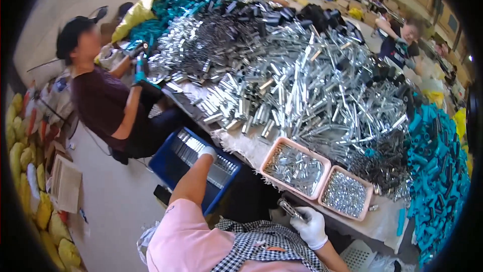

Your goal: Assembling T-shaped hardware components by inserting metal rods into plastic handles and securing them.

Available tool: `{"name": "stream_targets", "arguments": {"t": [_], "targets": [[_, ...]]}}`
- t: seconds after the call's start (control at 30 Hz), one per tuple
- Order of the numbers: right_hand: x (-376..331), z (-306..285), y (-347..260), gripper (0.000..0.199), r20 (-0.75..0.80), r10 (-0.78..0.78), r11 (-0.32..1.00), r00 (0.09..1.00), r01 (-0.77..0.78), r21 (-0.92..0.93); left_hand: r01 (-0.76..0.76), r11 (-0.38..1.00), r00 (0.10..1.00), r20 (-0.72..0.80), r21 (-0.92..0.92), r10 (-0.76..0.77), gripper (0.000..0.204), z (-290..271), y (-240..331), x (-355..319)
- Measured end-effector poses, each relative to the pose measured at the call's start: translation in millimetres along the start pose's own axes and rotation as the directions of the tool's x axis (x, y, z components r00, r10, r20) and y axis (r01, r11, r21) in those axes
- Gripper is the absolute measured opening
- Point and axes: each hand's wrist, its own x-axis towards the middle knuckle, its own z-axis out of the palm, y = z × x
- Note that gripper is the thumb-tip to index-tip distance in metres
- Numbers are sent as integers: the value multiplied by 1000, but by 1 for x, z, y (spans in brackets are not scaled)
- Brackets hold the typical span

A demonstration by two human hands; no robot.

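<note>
My right hand, in a white glove, is closed around a shiny metal tool with a rounded head, shaped like a ratchet wrench. It is held in front of my checked apron, with the head pointing up and left. My left hand, also gloved in white, reaches over the right part of a blue crate. Rows of flat metal pieces lie side by side in that crate. The left fingers are too small and covered to make out.
A large heap of metal shafts covers the table. Nearby are a pink tray of metal pieces, a smaller pink tray of tiny parts and teal tubes. A co-worker sits at the left; others work beyond.
</note>
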Motion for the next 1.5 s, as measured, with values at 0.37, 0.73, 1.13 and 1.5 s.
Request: {"name": "stream_targets", "arguments": {"t": [0.37,0.73,1.13,1.5], "targets": [[-28,-20,26,32,-191,-166,986,967,161,-41,-163,426,939,-9,-890,342,15,-168,77,-231],[-60,-54,26,35,-303,-427,849,852,263,-458,-9,-237,812,-145,-972,565,15,-219,207,-415],[-96,-60,41,32,-465,-431,854,773,183,-487,-162,-223,833,-254,-961,491,7,-198,268,-463],[-80,-53,36,34,-477,-483,836,734,224,-501,-131,-278,869,-245,-952,430,7,-198,255,-459]]}}
